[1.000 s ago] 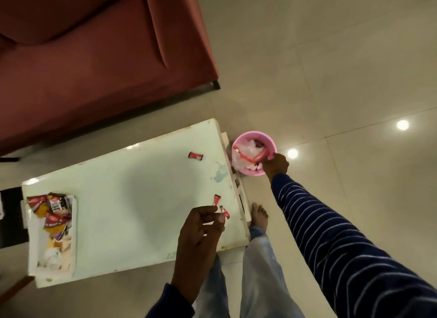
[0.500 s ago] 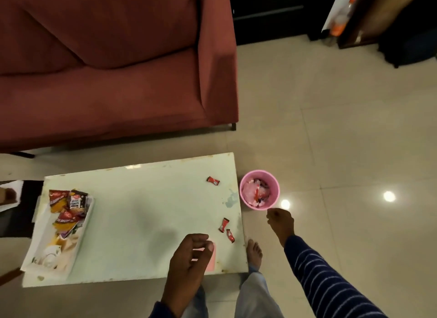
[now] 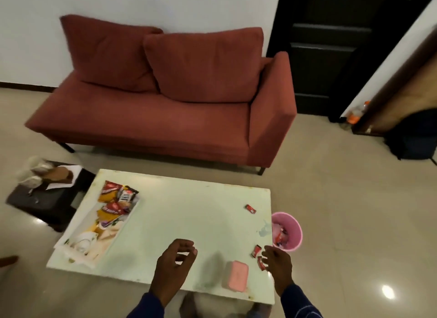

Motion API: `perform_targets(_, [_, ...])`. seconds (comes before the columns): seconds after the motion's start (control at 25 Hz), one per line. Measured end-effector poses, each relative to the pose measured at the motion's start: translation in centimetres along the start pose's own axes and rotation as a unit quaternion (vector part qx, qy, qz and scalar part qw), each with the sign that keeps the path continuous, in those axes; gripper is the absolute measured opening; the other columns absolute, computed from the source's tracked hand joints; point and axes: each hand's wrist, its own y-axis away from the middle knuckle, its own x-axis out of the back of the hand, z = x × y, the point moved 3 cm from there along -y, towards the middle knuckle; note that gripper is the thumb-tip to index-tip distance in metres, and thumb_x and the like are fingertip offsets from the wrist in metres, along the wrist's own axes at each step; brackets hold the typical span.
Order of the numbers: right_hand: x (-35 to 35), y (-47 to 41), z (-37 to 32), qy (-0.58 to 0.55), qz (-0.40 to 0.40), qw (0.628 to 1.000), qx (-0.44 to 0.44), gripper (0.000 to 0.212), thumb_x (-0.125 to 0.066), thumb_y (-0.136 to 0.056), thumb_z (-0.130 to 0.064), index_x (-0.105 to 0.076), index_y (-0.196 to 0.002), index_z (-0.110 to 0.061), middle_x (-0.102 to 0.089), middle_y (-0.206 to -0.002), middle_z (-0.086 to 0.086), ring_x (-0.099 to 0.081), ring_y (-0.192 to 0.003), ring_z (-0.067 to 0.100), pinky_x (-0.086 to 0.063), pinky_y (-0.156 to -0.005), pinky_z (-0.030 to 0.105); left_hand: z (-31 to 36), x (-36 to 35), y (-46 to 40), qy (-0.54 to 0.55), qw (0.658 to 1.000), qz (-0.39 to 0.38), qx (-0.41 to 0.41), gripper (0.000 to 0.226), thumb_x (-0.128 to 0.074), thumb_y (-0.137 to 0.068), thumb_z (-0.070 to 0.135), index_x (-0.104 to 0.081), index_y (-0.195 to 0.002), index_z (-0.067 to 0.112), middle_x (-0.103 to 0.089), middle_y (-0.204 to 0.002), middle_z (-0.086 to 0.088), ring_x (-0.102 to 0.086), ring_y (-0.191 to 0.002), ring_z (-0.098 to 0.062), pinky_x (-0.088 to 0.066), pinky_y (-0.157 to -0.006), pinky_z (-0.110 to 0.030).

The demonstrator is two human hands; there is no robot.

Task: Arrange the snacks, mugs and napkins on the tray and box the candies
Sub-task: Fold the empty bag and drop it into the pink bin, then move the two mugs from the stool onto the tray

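Note:
A white tray (image 3: 71, 240) at the table's left end holds snack packets (image 3: 117, 197), a white mug (image 3: 84, 240) and napkins. A pink box (image 3: 235, 275) lies near the table's front edge. Three red candies are loose on the table: one far right (image 3: 250, 208), two near the right front corner (image 3: 256, 250). My left hand (image 3: 173, 264) hovers over the table left of the box, fingers curled and apart, empty. My right hand (image 3: 276, 262) hangs open beside the two near candies, fingertips almost on the nearer candy (image 3: 260, 263).
The pale green table (image 3: 184, 223) stands before a red sofa (image 3: 165, 100). A pink bin (image 3: 292, 231) with wrappers sits on the floor at the table's right edge. A dark low stool (image 3: 47, 199) with cups stands to the left. A dark bag (image 3: 416, 137) lies far right.
My view has tilted up. My right hand left the pink bin and came back over the table's right corner. My left hand set the pink box down on the table and drew left.

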Motion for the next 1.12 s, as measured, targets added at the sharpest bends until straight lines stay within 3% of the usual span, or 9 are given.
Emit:
perform_targets(0.12, [-4.8, 4.9, 0.1, -0.026, -0.024, 0.999, -0.016, 0.011, -0.064, -0.091, -0.014, -0.071, -0.095, -0.007, -0.073, -0.087, 0.015, -0.062, -0.069, 0.023, -0.043, -0.060, 0.032, -2.0, 5.7, 0.9, 0.017, 1.000, 0.021, -0.001, 0.009, -0.073, -0.089, 0.021, -0.069, -0.095, 0.025, -0.071, -0.093, 0.023, -0.066, -0.076, -0.002, -0.049, -0.065, -0.009])
perform_targets(0.28, [-8.8, 8.9, -0.5, -0.018, -0.061, 0.998, -0.003, 0.015, -0.059, -0.095, -0.008, -0.069, -0.102, -0.001, -0.070, -0.093, 0.021, -0.062, -0.071, 0.027, -0.039, -0.058, 0.028, -3.7, 10.6, 2.6, 0.045, 0.997, 0.066, 0.012, 0.009, -0.073, -0.089, 0.026, -0.068, -0.096, 0.028, -0.073, -0.089, 0.011, -0.068, -0.081, -0.008, -0.050, -0.065, -0.011])
perform_targets(0.44, [-10.4, 10.4, -2.9, -0.009, -0.084, 0.996, 0.030, 0.014, -0.060, -0.095, -0.012, -0.071, -0.103, -0.007, -0.073, -0.097, 0.016, -0.067, -0.080, 0.029, -0.046, -0.064, 0.031, -5.4, 14.1, 3.2, 0.084, 0.990, 0.113, 0.019, 0.012, -0.073, -0.090, 0.024, -0.066, -0.099, 0.028, -0.071, -0.099, 0.008, -0.068, -0.093, -0.014, -0.050, -0.068, -0.012])
perform_targets(0.56, [-11.6, 10.8, -5.5, -0.006, -0.116, 0.990, 0.078, 0.011, -0.063, -0.092, -0.017, -0.072, -0.100, -0.017, -0.076, -0.098, 0.008, -0.070, -0.087, 0.027, -0.050, -0.069, 0.034, -6.2, 17.2, 4.1, 0.095, 0.982, 0.159, 0.030, 0.037, -0.074, -0.088, 0.025, -0.060, -0.122, 0.027, -0.061, -0.125, 0.013, -0.061, -0.113, -0.013, -0.050, -0.088, -0.025])
perform_targets(0.68, [-14.7, 11.7, -7.1, 0.028, -0.154, 0.980, 0.120, 0.013, -0.063, -0.092, -0.022, -0.072, -0.102, -0.020, -0.076, -0.100, 0.002, -0.071, -0.092, 0.024, -0.052, -0.072, 0.035, -7.5, 20.7, 5.4, 0.052, 0.981, 0.184, 0.036, 0.076, -0.076, -0.087, 0.027, -0.035, -0.151, 0.026, -0.040, -0.146, 0.011, -0.041, -0.132, -0.012, -0.043, -0.109, -0.043])
perform_targets(0.8, [-19.2, 14.8, -7.3, 0.035, -0.200, 0.967, 0.153, 0.013, -0.064, -0.091, -0.023, -0.073, -0.099, -0.021, -0.075, -0.100, -0.001, -0.071, -0.092, 0.023, -0.051, -0.072, 0.034, -9.0, 24.3, 6.1, 0.048, 0.980, 0.193, 0.029, 0.087, -0.077, -0.085, 0.024, -0.025, -0.155, 0.027, -0.031, -0.159, 0.002, -0.039, -0.141, -0.022, -0.046, -0.107, -0.050])
perform_targets(1.12, [-36.6, 23.8, -8.5, 0.074, -0.230, 0.949, 0.203, 0.013, -0.063, -0.092, -0.021, -0.073, -0.100, -0.021, -0.073, -0.103, -0.003, -0.071, -0.088, 0.017, -0.053, -0.070, 0.027, -14.6, 37.4, 1.7, 0.085, 0.974, 0.204, 0.053, 0.093, -0.077, -0.085, 0.025, -0.019, -0.156, 0.030, -0.037, -0.157, -0.006, -0.044, -0.138, -0.027, -0.049, -0.100, -0.049])
